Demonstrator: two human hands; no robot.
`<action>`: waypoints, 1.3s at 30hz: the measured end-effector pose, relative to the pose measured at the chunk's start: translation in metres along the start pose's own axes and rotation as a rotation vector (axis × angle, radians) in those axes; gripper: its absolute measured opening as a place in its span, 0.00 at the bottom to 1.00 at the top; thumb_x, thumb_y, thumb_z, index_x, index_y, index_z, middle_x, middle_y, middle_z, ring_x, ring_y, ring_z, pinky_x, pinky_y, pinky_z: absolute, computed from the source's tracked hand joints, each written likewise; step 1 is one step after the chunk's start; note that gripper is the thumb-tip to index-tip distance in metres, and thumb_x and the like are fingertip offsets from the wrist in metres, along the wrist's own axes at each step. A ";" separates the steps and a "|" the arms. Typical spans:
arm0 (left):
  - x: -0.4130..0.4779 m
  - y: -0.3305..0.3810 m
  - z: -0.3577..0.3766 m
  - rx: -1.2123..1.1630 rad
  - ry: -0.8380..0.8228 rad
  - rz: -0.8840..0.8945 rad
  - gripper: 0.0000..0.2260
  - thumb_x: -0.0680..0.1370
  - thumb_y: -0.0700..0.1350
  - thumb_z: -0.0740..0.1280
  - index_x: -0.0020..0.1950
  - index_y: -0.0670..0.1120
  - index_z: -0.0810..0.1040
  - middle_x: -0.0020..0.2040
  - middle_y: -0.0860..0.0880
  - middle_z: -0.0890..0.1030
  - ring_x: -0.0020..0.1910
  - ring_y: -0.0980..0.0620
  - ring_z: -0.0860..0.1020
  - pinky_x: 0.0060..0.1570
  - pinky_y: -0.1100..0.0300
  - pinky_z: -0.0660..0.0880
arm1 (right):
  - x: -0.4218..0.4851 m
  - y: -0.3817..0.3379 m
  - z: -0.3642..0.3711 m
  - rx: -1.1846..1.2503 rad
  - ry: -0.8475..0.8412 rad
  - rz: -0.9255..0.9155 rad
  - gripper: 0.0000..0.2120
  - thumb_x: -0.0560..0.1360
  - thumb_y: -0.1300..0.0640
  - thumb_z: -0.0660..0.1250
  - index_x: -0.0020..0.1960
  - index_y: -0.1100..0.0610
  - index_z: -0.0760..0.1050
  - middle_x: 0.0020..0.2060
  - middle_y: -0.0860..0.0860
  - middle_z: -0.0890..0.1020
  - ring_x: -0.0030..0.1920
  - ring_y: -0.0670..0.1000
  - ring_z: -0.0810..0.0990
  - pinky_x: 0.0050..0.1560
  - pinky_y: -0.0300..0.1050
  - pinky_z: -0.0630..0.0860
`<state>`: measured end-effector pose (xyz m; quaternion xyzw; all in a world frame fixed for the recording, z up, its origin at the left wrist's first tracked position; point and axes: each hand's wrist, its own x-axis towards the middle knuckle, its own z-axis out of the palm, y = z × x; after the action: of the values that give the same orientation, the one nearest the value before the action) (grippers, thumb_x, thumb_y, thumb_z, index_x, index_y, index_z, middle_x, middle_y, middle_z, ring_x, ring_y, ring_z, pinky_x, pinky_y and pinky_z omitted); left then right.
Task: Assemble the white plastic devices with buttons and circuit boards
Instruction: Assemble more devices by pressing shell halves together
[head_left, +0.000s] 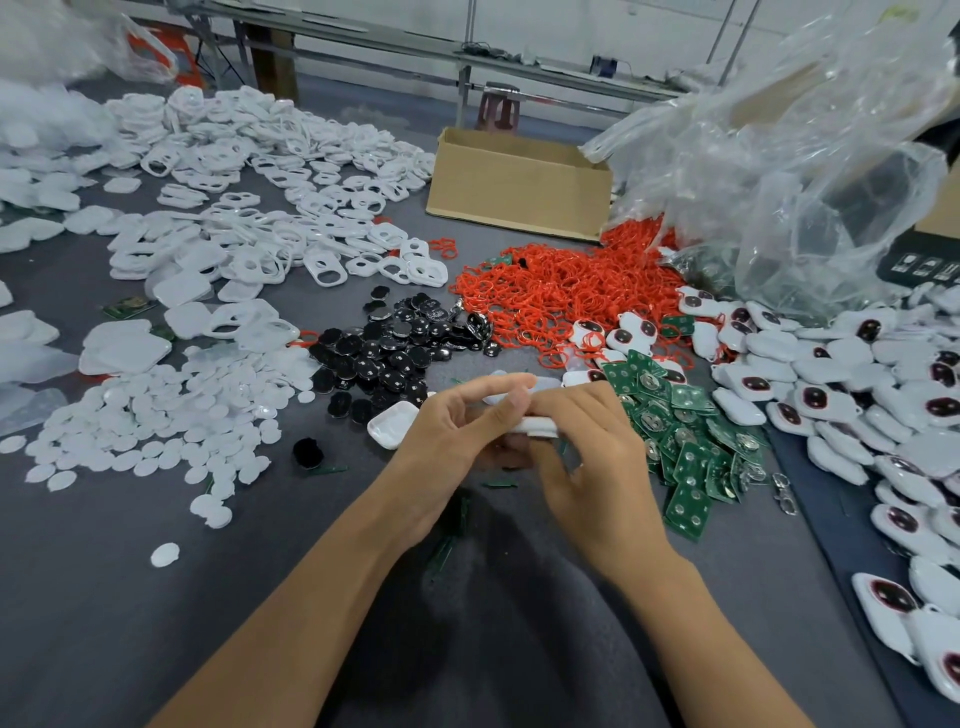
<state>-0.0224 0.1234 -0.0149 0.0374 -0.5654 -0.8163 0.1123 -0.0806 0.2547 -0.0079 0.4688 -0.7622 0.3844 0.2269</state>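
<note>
Two hands: left hand and right hand meet over the near middle of the worktop, both gripping one white device.
Left fingers: thumb pressed on the device's near edge, forefinger stretched out above it.
Right fingers: curled over the device's right end, hiding most of it.
White shell: lies on the worktop, just left of the left hand.
Black buttons: a heap just beyond the shell.
Circuit boards: a green heap just right of the right hand.
Red rings: a wide heap behind buttons and boards.
White frames: spread over the far left.
White discs: strewn at near left.
Finished devices: piled along the right side.
Cardboard box: far side, beside a clear plastic bag.
</note>
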 end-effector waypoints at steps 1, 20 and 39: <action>0.000 0.001 0.001 0.006 0.046 0.021 0.21 0.70 0.54 0.70 0.58 0.44 0.81 0.48 0.45 0.84 0.44 0.49 0.81 0.45 0.56 0.81 | 0.000 -0.001 -0.002 0.045 0.004 0.050 0.11 0.71 0.65 0.69 0.52 0.55 0.78 0.46 0.43 0.79 0.45 0.48 0.74 0.49 0.36 0.70; 0.006 0.010 -0.008 -0.042 0.431 0.172 0.16 0.82 0.52 0.56 0.51 0.45 0.81 0.38 0.47 0.84 0.30 0.53 0.77 0.32 0.63 0.76 | -0.002 -0.011 -0.006 -0.168 -0.004 0.221 0.02 0.70 0.56 0.66 0.40 0.55 0.74 0.26 0.52 0.78 0.28 0.59 0.77 0.26 0.48 0.71; 0.000 -0.004 0.008 0.210 0.112 0.087 0.13 0.72 0.50 0.69 0.50 0.43 0.83 0.39 0.48 0.84 0.39 0.54 0.81 0.40 0.58 0.81 | -0.002 -0.005 0.004 0.164 -0.068 0.278 0.12 0.76 0.69 0.64 0.57 0.58 0.74 0.51 0.46 0.78 0.51 0.48 0.72 0.54 0.39 0.68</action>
<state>-0.0248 0.1323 -0.0153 0.0702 -0.6417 -0.7435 0.1745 -0.0756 0.2510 -0.0098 0.3885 -0.7930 0.4570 0.1065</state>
